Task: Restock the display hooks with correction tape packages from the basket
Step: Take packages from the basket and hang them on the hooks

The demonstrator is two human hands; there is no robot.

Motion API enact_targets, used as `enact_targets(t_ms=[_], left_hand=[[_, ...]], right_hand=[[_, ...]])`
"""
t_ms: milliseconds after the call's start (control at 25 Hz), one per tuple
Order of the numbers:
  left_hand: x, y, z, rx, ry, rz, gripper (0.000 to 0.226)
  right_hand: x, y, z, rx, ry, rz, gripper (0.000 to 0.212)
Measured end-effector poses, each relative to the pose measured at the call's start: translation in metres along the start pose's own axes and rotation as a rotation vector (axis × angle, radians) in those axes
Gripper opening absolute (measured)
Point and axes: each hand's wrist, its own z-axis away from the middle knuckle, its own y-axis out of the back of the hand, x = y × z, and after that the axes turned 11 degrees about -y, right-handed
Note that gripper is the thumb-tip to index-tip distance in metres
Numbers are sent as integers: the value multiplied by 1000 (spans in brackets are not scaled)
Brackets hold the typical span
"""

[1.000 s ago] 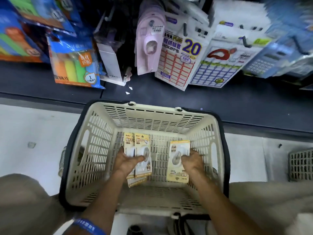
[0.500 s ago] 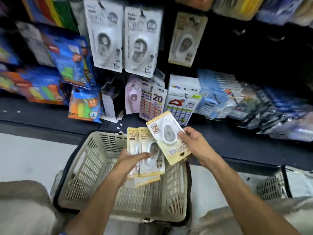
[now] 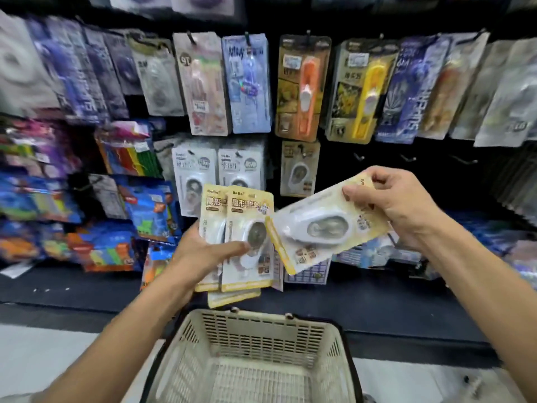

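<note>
Dark pegboard (image 3: 406, 175) is filling the background, with packaged stationery hanging on hooks in rows across it. Near its middle, one yellow correction tape pack (image 3: 299, 170) is hanging on a hook, and two white packs (image 3: 194, 170) are hanging just to its left. To the right of the hung pack, several bare hooks (image 3: 406, 157) are sticking out of the board. Bright packs of markers (image 3: 128, 152) are crowding the board's left side, blurred. A dark shelf (image 3: 392, 309) is running along the foot of the board.

Below the shelf, a beige basket (image 3: 261, 338) is sitting on the pale floor (image 3: 43, 359), its mesh bottom showing bare in the part that is visible.

The left hand (image 3: 200, 254) is holding a stack of packs (image 3: 250, 222) upright in front of the board's lower edge, above the basket's far rim. Its grip is closed round the stack, thumb lying across the front pack and fingers hidden behind. At least three packs are showing, one slipping lower than the rest.

The right hand (image 3: 401, 205) is pinching a single pack (image 3: 319, 228) by its top end, thumb on the face and fingers curled over the edge. That pack is tilting on a diagonal, its lower corner overlapping the stack's right edge; whether they are touching cannot be told.
</note>
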Motion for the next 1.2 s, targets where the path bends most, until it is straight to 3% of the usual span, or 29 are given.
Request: enact_targets(t_ms=[120,240,320,400,520,600,640,720,760,840,1040,1200], left_hand=[[8,4,-8,-37,15,44,64],[0,-18,-10,-92,20,103,68],[-6,-34,-17,-140,41,168,64],[-11,-45,-26,-147,59,223,62],[-12,-55,-38,-89,72,271,61],[-10,-58,-45,32,44,308,51],[-10,-57,-49,98,30,338,40],[-10,-52,-54,185,12,396,28],[-10,-50,-55,194,0,411,30],[-8,-48,-57,172,-36,417,40],[-6,-40,-58,161,-103,447,44],[-3,-27,-56,203,-136,417,52]], right_hand=[[1,-9,-18,-159,10,39,13],[14,-37,-37,-278,4,280,25],[26,-53,-50,-275,0,452,25],[36,-59,-57,-147,41,520,29],[49,-68,-62,183,176,559,50],[51,-74,-65,267,33,458,65],[49,-74,-67,168,-137,304,65],[52,-68,-69,-211,-422,55,44],[55,-63,-68,-357,-437,32,33],[61,-58,-68,-421,-345,-7,32],[58,-51,-74,-88,-225,-225,36],[60,-49,-70,163,-181,41,17]])
